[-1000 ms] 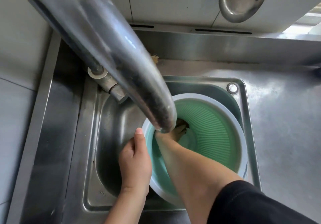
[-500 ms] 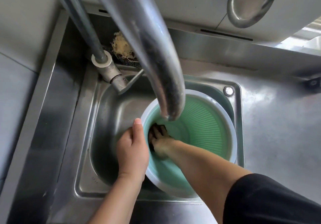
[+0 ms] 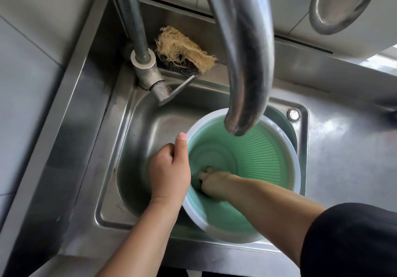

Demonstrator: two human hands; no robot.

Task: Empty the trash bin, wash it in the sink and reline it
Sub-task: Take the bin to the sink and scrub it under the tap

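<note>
- The green trash bin (image 3: pixel 253 158) sits tipped in the sink (image 3: pixel 137 147), right under the tap (image 3: pixel 245 61).
- The left hand (image 3: pixel 169 173) holds the bin's white rim, with the fingers wrapped over the edge and the thumb pointing up.
- The right hand (image 3: pixel 214 183) is deep inside, near the bottom, and its fingers are clenched on something dark, maybe a scrubber. It is too hidden to tell for sure.
- A scruffy tan sponge (image 3: pixel 184 50) lies behind the tap on the desk (image 3: pixel 343 147).
- To wash well, I think the left hand should hold the rim tight so the bin cannot spin.
- The right hand should rub all round the ribbed wall and the bottom.
</note>
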